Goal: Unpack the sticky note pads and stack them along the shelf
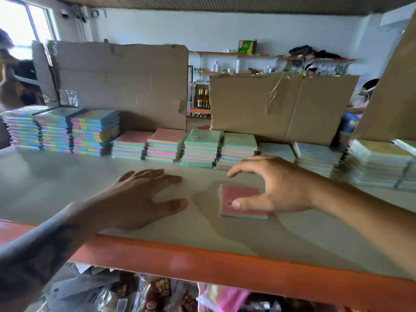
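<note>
Where the orange shelf [202,264] edge runs nearest, left hand [139,199] flat, palm down, fingers straight and spread, holding nothing. Just right, right hand [276,185] arched over a single pink-topped pad [234,199], thumb touching its top, fingers loosely spread, not closed round it. Farther back, a row of pad stacks [202,147]: at least ten, the rightmost blurred. Behind, two cardboard sheets [121,84] upright.
</note>
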Demonstrator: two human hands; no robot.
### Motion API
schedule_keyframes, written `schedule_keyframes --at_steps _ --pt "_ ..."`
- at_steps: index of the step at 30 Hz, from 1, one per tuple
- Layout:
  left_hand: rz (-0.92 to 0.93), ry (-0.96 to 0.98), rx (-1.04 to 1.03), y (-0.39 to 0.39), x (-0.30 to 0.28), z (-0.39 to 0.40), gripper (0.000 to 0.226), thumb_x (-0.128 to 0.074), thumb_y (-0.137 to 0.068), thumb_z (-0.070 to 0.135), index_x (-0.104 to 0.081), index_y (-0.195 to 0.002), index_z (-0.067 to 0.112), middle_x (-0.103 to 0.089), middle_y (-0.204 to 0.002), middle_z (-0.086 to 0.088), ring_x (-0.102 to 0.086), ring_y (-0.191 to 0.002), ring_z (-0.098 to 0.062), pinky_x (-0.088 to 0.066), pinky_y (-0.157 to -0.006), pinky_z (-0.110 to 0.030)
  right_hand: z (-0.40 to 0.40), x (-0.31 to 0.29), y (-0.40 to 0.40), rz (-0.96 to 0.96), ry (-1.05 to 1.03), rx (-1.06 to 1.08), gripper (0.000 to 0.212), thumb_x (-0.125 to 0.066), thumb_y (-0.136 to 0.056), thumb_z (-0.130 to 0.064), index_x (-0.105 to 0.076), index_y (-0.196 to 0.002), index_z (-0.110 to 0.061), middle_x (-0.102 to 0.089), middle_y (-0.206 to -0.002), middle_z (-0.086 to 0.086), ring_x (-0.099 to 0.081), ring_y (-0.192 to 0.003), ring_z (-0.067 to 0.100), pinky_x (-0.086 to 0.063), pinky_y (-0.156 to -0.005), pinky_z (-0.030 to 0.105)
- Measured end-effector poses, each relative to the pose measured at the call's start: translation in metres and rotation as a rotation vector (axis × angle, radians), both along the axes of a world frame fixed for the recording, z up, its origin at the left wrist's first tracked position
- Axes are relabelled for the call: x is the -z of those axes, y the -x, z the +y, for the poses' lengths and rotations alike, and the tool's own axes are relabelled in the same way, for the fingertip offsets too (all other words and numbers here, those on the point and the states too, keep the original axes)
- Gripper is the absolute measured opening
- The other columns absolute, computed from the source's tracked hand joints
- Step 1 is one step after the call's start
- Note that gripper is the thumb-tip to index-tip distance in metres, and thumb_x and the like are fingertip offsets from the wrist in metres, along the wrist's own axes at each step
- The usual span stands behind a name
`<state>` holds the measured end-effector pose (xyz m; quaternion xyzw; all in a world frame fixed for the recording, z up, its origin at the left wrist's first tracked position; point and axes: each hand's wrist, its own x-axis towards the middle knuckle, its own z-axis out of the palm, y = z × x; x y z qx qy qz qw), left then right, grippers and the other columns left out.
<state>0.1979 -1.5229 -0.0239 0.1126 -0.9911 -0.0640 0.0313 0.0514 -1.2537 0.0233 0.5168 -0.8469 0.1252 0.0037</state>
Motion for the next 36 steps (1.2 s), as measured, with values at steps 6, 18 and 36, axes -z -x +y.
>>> schedule_keyframes --at_steps 6,18,36 --pt "0.054 -0.035 -0.012 0.004 0.005 0.005 0.112 -0.009 -0.053 0.108 -0.034 -0.148 0.055 -0.028 -0.163 0.018 -0.024 -0.150 -0.007 -0.018 -0.124 -0.036 0.015 0.026 0.007 -0.138 0.043 0.042 0.079 -0.073 -0.062 -0.073 -0.048 -0.132 -0.048 -0.063 -0.125 -0.020 -0.061 -0.107 0.005 -0.049 -0.097 0.033" --pt "0.164 -0.246 0.237 -0.018 -0.033 0.014 0.108 -0.085 -0.055 0.072 -0.037 -0.150 0.049 -0.038 -0.149 0.029 -0.036 -0.137 0.003 -0.030 -0.107 -0.021 -0.050 0.009 -0.040 -0.053 0.244 -0.025 0.071 -0.087 -0.062 -0.056 -0.052 -0.121 -0.039 -0.065 -0.109 -0.017 -0.061 -0.102 0.010 -0.050 -0.091 0.033" --pt "0.121 -0.042 0.283 -0.023 -0.062 -0.148 0.083 -0.089 -0.066 0.053 -0.047 -0.136 0.038 -0.044 -0.126 0.019 -0.041 -0.115 -0.009 -0.034 -0.092 -0.026 -0.179 0.021 -0.084 0.001 0.282 0.012 0.069 -0.070 -0.075 -0.070 -0.054 -0.133 -0.035 -0.053 -0.136 -0.022 -0.048 -0.128 0.000 -0.036 -0.108 0.020"
